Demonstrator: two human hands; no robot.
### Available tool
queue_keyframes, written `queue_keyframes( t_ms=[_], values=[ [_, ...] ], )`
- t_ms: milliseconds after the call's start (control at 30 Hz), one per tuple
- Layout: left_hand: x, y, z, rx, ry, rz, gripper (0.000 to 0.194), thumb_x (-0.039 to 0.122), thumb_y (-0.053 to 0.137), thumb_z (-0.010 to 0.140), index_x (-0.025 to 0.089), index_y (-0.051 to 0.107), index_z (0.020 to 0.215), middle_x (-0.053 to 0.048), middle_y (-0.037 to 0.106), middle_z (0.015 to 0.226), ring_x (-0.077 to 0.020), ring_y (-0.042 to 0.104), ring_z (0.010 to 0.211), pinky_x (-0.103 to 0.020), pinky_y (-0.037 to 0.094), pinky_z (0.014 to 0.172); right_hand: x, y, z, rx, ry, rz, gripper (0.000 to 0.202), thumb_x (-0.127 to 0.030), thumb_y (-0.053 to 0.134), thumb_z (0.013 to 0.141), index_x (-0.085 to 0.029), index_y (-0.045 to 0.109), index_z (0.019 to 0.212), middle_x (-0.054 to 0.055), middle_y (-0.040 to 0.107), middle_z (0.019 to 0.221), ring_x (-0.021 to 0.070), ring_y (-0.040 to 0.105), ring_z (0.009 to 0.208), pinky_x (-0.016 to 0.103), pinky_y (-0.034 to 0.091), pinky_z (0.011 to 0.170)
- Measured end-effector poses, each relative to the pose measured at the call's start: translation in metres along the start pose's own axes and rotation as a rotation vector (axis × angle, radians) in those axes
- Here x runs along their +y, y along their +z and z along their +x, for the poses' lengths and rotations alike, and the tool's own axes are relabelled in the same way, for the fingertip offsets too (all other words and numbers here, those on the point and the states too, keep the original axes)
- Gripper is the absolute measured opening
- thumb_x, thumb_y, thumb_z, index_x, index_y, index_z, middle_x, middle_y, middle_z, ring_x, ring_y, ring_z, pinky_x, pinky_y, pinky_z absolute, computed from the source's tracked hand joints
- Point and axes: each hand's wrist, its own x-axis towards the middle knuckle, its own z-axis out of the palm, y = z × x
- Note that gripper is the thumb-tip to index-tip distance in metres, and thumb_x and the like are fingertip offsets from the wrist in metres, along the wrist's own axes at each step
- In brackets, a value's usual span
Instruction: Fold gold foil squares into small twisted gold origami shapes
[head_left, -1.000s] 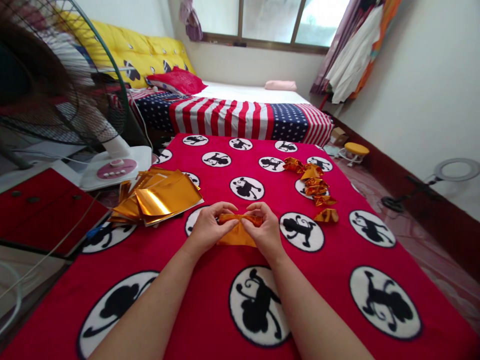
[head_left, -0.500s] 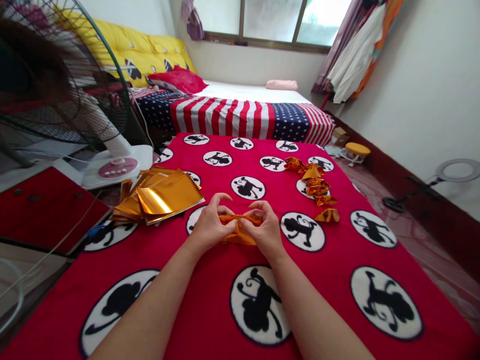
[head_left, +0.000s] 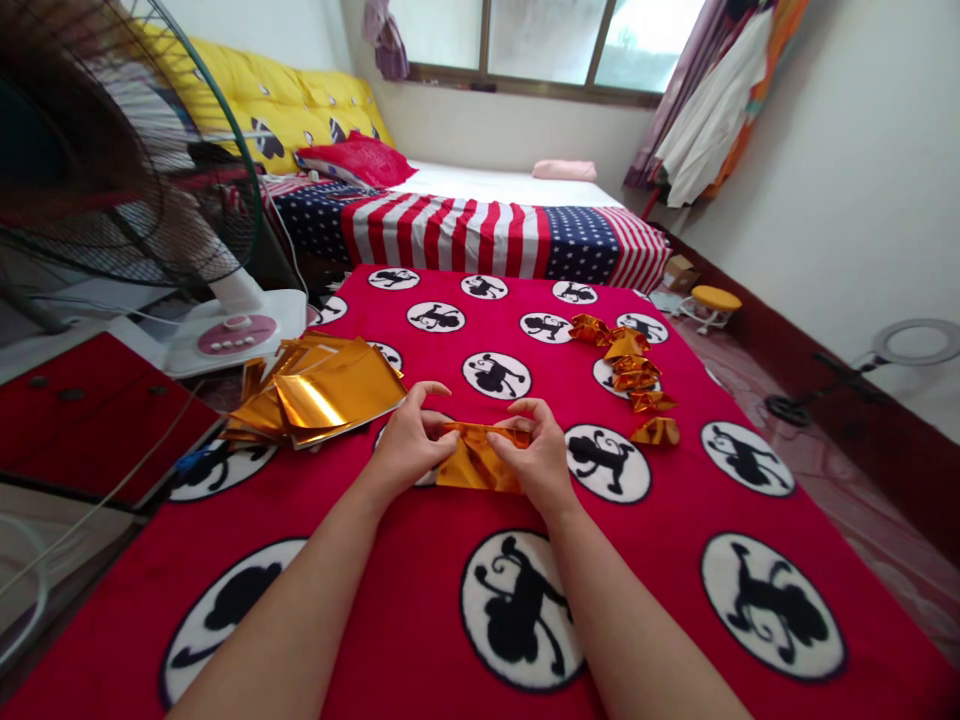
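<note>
A sheet of gold foil paper [head_left: 478, 462] is stretched between my two hands, just above or on the red cloth. My left hand [head_left: 414, 440] pinches its left end between thumb and fingers. At the right end, my right hand [head_left: 534, 450] grips it the same way, thumb on the near face. The top edge looks folded over, and the near part hangs towards me. To the left lies a loose stack of gold foil sheets [head_left: 337, 385]. Several folded gold foil pieces [head_left: 636, 374] sit in a row at the right.
The red cloth [head_left: 405, 610] with monkey prints covers the table. A fan [head_left: 232, 320] stands at the left beside a red panel [head_left: 97, 420]. Behind is a bed [head_left: 465, 235] with a striped cover. A yellow stool [head_left: 716, 298] and a ring light [head_left: 915, 341] are on the right.
My hands have moved apart along the foil paper, the left one going left and the right one slightly right. More of the sheet's middle shows between my thumbs.
</note>
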Motion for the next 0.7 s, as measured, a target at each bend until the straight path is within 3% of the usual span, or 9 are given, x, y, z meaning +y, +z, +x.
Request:
queue_keyframes(
  t_ms=[200, 433, 567, 700],
  values=[
    [0.002, -0.005, 0.001, -0.035, -0.052, -0.114, 0.054, 0.019, 0.067, 0.068, 0.022, 0.042, 0.116, 0.002, 0.072, 0.073, -0.0149, 0.068, 0.062, -0.022, 0.052, 0.059, -0.001, 0.000, 0.000, -0.003, 0.058, 0.075, 0.039, -0.028, 0.074, 0.068, -0.026, 0.046, 0.096, -0.005, 0.064, 0.070, 0.0132, 0.058, 0.048, 0.024, 0.049, 0.044],
    [0.001, -0.003, 0.001, -0.076, -0.026, -0.145, 0.050, 0.029, 0.071, 0.071, 0.018, 0.052, 0.116, 0.002, 0.069, 0.071, -0.0131, 0.066, 0.062, -0.020, 0.049, 0.056, -0.001, -0.002, 0.001, 0.020, 0.034, 0.032, 0.037, -0.030, 0.074, 0.069, -0.024, 0.048, 0.095, -0.004, 0.066, 0.074, 0.0145, 0.063, 0.059, 0.024, 0.051, 0.054],
    [0.003, 0.004, -0.001, -0.124, -0.074, -0.164, 0.035, 0.036, 0.077, 0.066, 0.013, 0.069, 0.092, -0.005, 0.072, 0.075, -0.0159, 0.067, 0.064, -0.023, 0.052, 0.058, 0.000, 0.000, 0.001, 0.014, 0.025, 0.031, 0.037, -0.030, 0.074, 0.070, -0.024, 0.049, 0.095, -0.003, 0.066, 0.075, 0.0139, 0.064, 0.062, 0.023, 0.051, 0.056],
    [0.004, 0.011, -0.003, -0.054, -0.105, -0.163, 0.032, 0.042, 0.076, 0.067, 0.013, 0.072, 0.079, -0.005, 0.072, 0.069, -0.0150, 0.063, 0.055, -0.023, 0.050, 0.051, -0.001, 0.003, -0.001, 0.003, -0.009, 0.020, 0.036, -0.029, 0.073, 0.072, -0.024, 0.048, 0.097, -0.002, 0.066, 0.079, 0.0146, 0.065, 0.068, 0.025, 0.053, 0.062]
  ],
)
